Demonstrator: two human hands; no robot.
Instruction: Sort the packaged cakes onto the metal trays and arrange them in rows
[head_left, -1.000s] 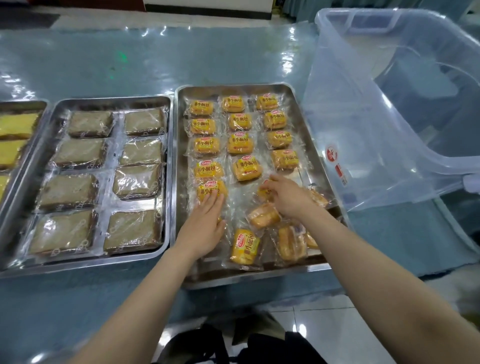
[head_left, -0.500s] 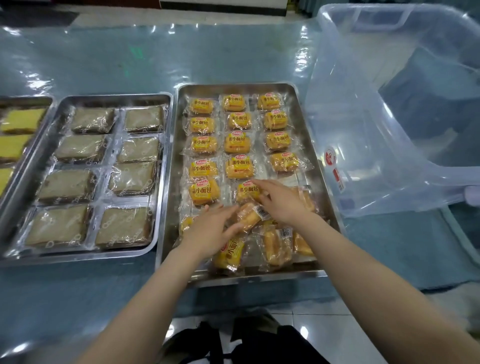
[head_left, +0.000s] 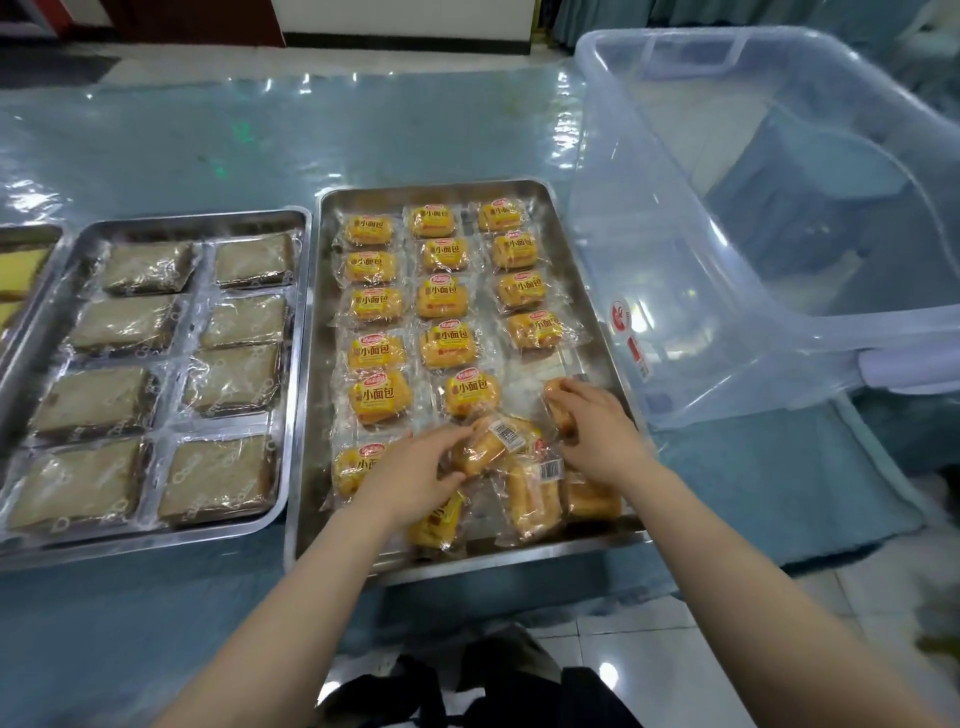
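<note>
A metal tray in front of me holds small yellow packaged cakes in three rows, with several loose ones heaped at its near end. My left hand pinches a packaged cake lying barcode side up on that heap. At the tray's right side my right hand curls round another packaged cake, just below the last cake of the right row. One more yellow cake lies at the foot of the left row, partly under my left hand.
A second metal tray to the left holds brown packaged cakes in two rows. A third tray with yellow slabs shows at the far left edge. A large clear plastic bin stands tilted at the right. The table has a glossy blue cover.
My right hand has moved right from the middle row to the right side of the tray, taking a cake. My left hand stayed on the heap and now pinches the barcode-up cake.
</note>
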